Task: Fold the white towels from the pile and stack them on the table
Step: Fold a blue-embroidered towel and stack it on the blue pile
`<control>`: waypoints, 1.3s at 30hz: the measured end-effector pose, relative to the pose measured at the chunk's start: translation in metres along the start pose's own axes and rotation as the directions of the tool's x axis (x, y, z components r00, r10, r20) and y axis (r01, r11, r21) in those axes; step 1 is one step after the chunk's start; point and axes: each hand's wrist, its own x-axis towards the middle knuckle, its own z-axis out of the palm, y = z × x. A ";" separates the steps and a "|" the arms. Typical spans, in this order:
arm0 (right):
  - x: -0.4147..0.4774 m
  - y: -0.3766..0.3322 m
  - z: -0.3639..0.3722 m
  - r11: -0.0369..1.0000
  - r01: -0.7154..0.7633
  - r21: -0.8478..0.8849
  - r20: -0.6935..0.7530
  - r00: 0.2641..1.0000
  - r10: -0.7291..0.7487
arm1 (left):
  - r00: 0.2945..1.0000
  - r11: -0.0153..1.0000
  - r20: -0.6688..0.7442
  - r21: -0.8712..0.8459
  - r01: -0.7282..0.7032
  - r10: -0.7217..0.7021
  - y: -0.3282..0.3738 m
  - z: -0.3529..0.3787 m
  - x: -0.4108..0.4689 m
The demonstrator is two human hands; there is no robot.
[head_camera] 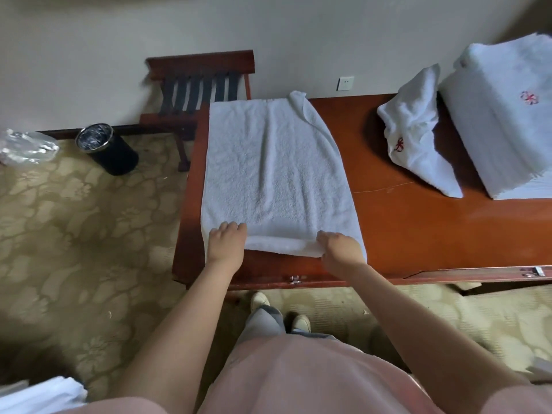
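At nine o'clock in the view, on the patterned carpet (89, 234), lies a crumpled clear plastic bag (27, 144). A black cylindrical bin (107, 149) stands just to its three o'clock. At eleven o'clock a dark wooden luggage rack (200, 85) with black straps stands against the wall. At seven o'clock, some white fabric (41, 395) shows at the frame's edge; what it is cannot be told.

At centre, the spread towel (277, 174) lies flat on the left end of the red-brown table (418, 228). Its length runs from six to twelve o'clock, and its far right corner is turned over. Your left hand (227, 243) sits on the towel's seven-o'clock corner, fingers curled together on the cloth. Your right hand (339, 249) is at the five-o'clock corner, fingers closed on the near hem, which is rolled up slightly between the two hands.

At one o'clock a wall socket (345, 83) is set just above the table's far edge. At two o'clock a loose towel (418, 135) with red embroidery lies roughly folded on the table. Just beside it, toward three o'clock, sits a folded stack (501, 121) of white towels, the top one bearing a red emblem.
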 end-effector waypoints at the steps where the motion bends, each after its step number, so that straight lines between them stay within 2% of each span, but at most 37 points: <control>1: 0.006 0.000 -0.011 0.999 -0.016 0.048 -0.055 0.998 0.018 | 1.000 1.000 -0.013 0.006 0.022 -0.022 -0.004 -0.008 0.007; 5: 0.039 0.000 -0.057 0.986 -0.061 0.152 -0.178 0.980 0.088 | 0.992 0.995 -0.071 0.012 0.102 -0.101 -0.019 -0.042 0.039; 10: 0.087 -0.001 -0.100 0.992 -0.040 0.116 -0.285 0.956 0.071 | 0.981 0.991 -0.141 0.002 0.136 -0.134 -0.042 -0.080 0.094; 14: 0.124 -0.001 -0.134 1.000 0.017 0.026 -0.281 0.960 -0.010 | 0.982 0.989 -0.117 -0.037 0.145 -0.148 -0.065 -0.100 0.146; 20: 0.187 0.005 -0.167 0.997 0.049 -0.061 -0.373 0.925 -0.068 | 0.988 0.991 -0.077 -0.032 0.133 -0.135 -0.092 -0.108 0.225; 26: 0.254 0.010 -0.190 1.000 -0.006 -0.024 -0.414 0.910 -0.005 | 0.992 0.994 -0.062 -0.046 0.103 -0.106 -0.108 -0.113 0.291; 36: 0.373 0.028 -0.218 1.000 -0.001 0.029 -0.443 0.896 0.013 | 0.980 0.982 -0.064 -0.029 0.185 -0.187 -0.121 -0.128 0.398; 39: 0.409 0.035 -0.215 0.999 -0.013 0.046 -0.421 0.906 0.031 | 0.982 0.982 -0.021 -0.016 0.188 -0.188 -0.122 -0.122 0.433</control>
